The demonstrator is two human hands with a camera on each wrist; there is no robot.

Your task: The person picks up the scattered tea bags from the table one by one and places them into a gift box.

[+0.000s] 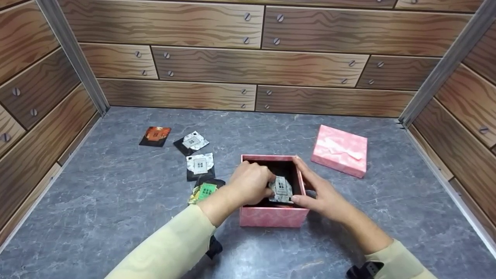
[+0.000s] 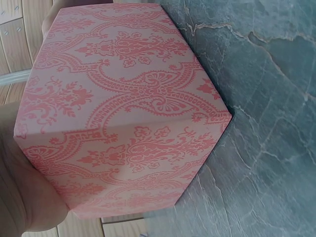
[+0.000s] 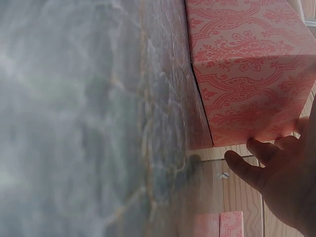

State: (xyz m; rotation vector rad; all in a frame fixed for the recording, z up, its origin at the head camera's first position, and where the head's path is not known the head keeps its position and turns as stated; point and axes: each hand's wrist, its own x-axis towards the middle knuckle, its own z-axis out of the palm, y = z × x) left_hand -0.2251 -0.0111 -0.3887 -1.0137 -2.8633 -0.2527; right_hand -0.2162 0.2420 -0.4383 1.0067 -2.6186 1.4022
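A pink patterned gift box (image 1: 274, 217) stands with its top uncovered. My left hand (image 1: 250, 182) reaches over its left rim, thumb and forefinger pinching the left edge of a grey-and-white square packet (image 1: 282, 189) inside. At the box's right side is my right hand (image 1: 325, 195), thumb at the near rim corner and forefinger along the far one. The right wrist view shows its other fingers (image 3: 242, 168) against the patterned side wall. In the left wrist view the box wall (image 2: 133, 98) hides my left fingertips.
Left of the box lie a green-and-yellow packet (image 1: 206, 190), partly under my left wrist, two black-and-white packets (image 1: 200, 166) and an orange-and-black packet (image 1: 155, 135). The pink lid (image 1: 341, 149) rests on the grey marbled table behind and right. Wood-patterned walls (image 1: 255, 66) enclose three sides.
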